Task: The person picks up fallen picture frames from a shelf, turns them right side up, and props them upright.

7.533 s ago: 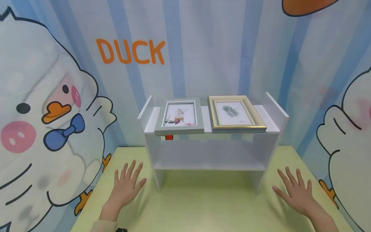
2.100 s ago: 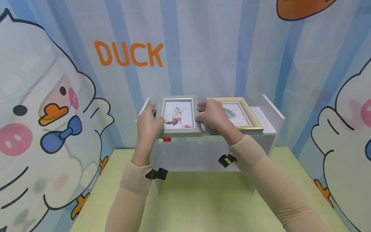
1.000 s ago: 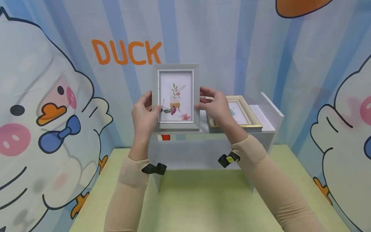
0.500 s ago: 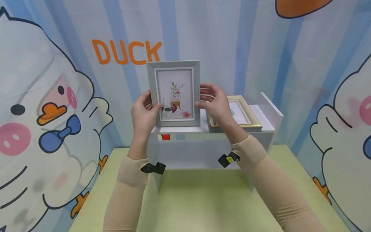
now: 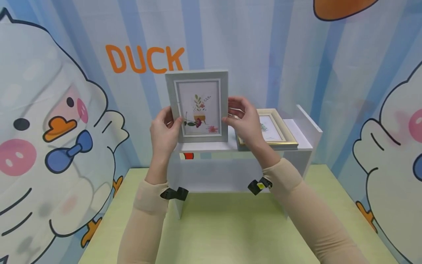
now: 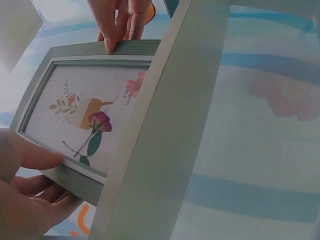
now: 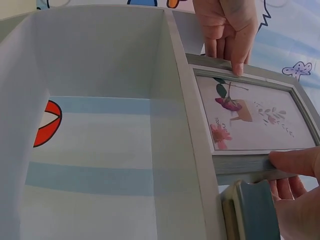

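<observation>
On my screen I have the grey frame, long axis roughly upright, between left fingers and right fingers (neither nearer), each pinching a side edge.

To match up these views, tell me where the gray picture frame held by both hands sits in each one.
Head: the gray picture frame is left of centre, between the left hand and right hand.
Left wrist: left half, partly hidden by the shelf.
Right wrist: right half, beside the shelf's edge.
Shared landmark: the dark red rose in the frame.
</observation>
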`<state>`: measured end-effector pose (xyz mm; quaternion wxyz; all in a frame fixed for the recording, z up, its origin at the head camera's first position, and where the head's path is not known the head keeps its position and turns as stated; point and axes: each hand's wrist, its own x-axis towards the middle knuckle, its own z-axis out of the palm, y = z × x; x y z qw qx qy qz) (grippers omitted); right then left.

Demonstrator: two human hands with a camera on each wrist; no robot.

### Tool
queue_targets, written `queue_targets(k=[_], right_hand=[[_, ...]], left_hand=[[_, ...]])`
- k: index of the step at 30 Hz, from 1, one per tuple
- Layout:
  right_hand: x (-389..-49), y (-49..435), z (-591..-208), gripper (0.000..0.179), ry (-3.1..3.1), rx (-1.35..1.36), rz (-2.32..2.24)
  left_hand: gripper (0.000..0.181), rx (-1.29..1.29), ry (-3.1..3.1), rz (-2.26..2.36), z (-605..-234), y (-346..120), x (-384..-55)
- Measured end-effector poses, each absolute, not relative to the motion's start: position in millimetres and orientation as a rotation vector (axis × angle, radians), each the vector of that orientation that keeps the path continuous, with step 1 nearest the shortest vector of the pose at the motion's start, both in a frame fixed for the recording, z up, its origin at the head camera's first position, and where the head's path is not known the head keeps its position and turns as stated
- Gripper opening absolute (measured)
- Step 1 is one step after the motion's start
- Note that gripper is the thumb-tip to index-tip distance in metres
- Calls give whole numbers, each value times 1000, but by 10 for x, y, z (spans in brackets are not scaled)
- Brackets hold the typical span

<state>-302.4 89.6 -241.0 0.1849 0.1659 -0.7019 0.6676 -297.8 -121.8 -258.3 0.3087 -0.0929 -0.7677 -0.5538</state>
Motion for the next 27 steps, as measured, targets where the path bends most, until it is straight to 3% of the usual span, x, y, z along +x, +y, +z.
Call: queue_targets(k=[27], right_hand=[[-3016, 1089, -2212, 44, -1899, 449, 1639]], left_hand=[[30, -210, -1882, -1318, -2782, -1133, -2764]])
